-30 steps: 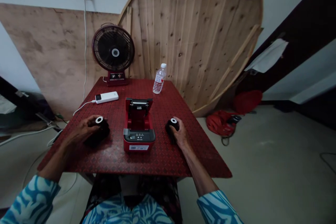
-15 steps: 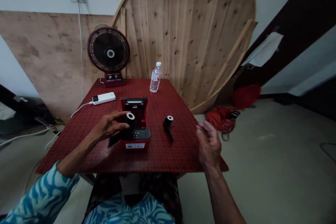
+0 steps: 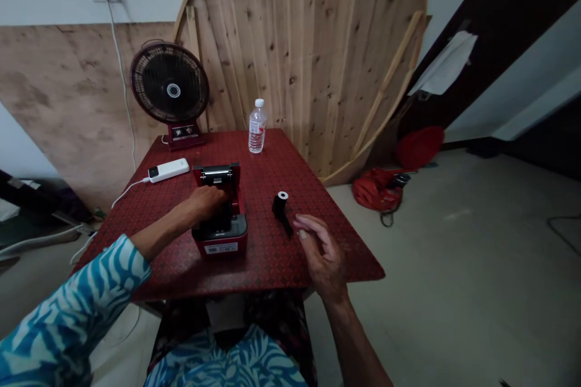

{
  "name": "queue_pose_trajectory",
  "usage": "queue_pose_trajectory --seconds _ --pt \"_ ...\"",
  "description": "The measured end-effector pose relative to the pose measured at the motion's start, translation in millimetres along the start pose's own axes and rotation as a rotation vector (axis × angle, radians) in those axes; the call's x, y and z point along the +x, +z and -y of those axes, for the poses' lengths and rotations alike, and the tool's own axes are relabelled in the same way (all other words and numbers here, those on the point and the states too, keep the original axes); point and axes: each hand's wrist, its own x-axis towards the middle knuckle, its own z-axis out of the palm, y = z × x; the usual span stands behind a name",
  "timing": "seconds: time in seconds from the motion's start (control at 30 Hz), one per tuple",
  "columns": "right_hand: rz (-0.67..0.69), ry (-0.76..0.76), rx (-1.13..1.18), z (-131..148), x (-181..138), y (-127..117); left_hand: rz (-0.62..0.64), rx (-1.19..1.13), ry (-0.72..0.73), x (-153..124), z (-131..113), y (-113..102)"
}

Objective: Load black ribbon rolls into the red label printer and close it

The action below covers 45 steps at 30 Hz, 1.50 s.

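Observation:
On the table stands a small red and black printer [image 3: 226, 246] with its lid [image 3: 216, 175] raised. My left hand [image 3: 207, 201] reaches into it, fingers curled and mostly hidden. Black ribbon film [image 3: 221, 216] from a roll shows below that hand, while the roll itself is concealed. To the right of the printer a second black ribbon roll [image 3: 279, 204] with a white core stands on end, a loose strip trailing toward me. My right hand [image 3: 323, 254] is just right of that strip, empty, with thumb and fingers apart.
The red patterned table [image 3: 267, 266] also bears a white power bank [image 3: 169, 170] with a cable, a fan [image 3: 172, 94] and a water bottle [image 3: 257, 127]. Behind leans a large round wooden board [image 3: 308, 60]. A red bag [image 3: 376, 189] lies on the floor to the right.
My left hand has carried the black ribbon roll down into the printer. My right hand has moved left, nearer the standing roll, and its fingers have parted. The camera view has shifted.

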Motion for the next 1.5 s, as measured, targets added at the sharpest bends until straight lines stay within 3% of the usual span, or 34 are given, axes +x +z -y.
queue_pose_trajectory --seconds 0.13,0.23,0.37,0.47,0.53,0.67,0.83,1.03,1.2,1.33,1.5 --pt "0.041 0.011 0.040 9 0 7 0.001 -0.031 0.041 17 1 4" --pt "0.082 0.020 0.093 14 0 17 -0.001 -0.067 0.104 12 8 -1" --pt "0.116 0.055 0.148 17 2 33 -0.177 -0.317 0.166 -31 22 -4" --pt "0.144 0.095 0.205 14 10 46 -0.383 -0.617 0.077 -72 27 9" --pt "0.165 0.142 0.251 10 22 58 -0.430 -0.680 0.043 -90 23 24" --pt "0.185 0.221 0.335 -1 60 93 -0.561 -0.639 0.051 -93 10 48" --pt "0.243 0.255 0.346 -13 96 124 -0.665 -0.512 0.162 -84 5 53" --pt "0.239 0.238 0.292 -19 96 121 -0.637 -0.378 0.258 -93 1 43" --pt "0.122 0.196 0.299 -16 107 133 -0.623 -0.303 0.241 -96 0 43" --pt "0.182 0.095 0.243 -6 117 135 -0.645 -0.247 0.259 -98 0 46" --pt "0.183 0.103 0.179 6 87 114 -0.724 -0.143 0.237 -103 -2 50"
